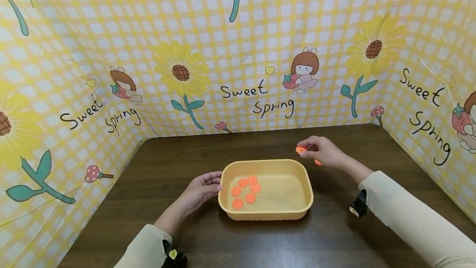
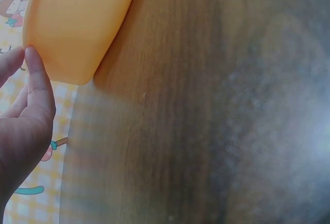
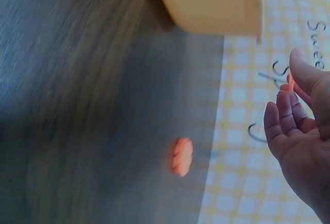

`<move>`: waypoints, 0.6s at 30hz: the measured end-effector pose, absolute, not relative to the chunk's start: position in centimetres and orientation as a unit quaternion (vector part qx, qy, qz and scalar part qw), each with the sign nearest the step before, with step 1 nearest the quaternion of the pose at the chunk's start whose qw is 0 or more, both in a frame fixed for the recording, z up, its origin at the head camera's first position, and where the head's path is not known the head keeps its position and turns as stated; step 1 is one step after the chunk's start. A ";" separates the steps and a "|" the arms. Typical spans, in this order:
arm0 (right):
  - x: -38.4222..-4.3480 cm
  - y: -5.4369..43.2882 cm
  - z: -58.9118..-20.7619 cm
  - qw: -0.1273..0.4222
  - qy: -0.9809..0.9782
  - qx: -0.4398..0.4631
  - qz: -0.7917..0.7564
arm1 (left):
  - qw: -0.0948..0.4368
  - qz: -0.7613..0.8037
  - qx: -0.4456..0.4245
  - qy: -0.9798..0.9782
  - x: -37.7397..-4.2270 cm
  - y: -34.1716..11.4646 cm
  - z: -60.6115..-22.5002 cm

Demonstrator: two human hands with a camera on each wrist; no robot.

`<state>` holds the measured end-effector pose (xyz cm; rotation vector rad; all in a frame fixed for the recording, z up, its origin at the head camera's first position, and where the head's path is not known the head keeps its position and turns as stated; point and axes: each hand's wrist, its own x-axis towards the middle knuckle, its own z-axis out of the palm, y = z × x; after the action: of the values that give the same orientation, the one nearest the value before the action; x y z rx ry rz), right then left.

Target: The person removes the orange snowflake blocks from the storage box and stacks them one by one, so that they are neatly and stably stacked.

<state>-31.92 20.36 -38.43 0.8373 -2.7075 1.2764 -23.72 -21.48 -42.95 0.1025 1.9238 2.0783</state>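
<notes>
A yellow-orange plastic basin (image 1: 265, 215) sits on the table, with several orange, flower-shaped carrot slices (image 1: 250, 198) lying flat in its left half. My left hand (image 1: 198, 191) pinches the basin's left rim between thumb and fingers; the left wrist view shows the fingertips meeting at that rim. Beyond the basin's far right corner, my right hand (image 1: 325, 152) pinches one carrot slice (image 1: 300, 149) by thumb and fingertips, above the table. Another scalloped slice (image 3: 182, 157) lies on the table below this hand, partly hidden by it in the head view.
The dark wooden table (image 1: 178, 152) reaches back to a yellow checked cloth (image 1: 208, 24) printed with flowers and lettering, which hangs behind and along both sides. A small black device (image 1: 358, 204) is worn at the right cuff, another (image 1: 174, 255) at the left.
</notes>
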 end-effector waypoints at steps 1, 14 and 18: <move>-32.0 20.6 -38.7 0.020 -0.873 0.265 0.409 | 0.154 0.725 0.037 0.671 -23.7 -21.5 -43.0; -33.1 23.8 -41.4 0.031 -0.887 0.214 0.408 | 0.155 0.723 0.040 0.672 -23.7 -21.5 -42.9; -33.6 24.6 -42.4 0.035 -0.889 0.205 0.408 | 0.156 0.723 0.040 0.671 -23.7 -21.5 -42.9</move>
<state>-33.55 24.58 -42.44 0.6298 -2.7325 1.2537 -23.73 -21.47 -42.93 0.1157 1.9225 2.0716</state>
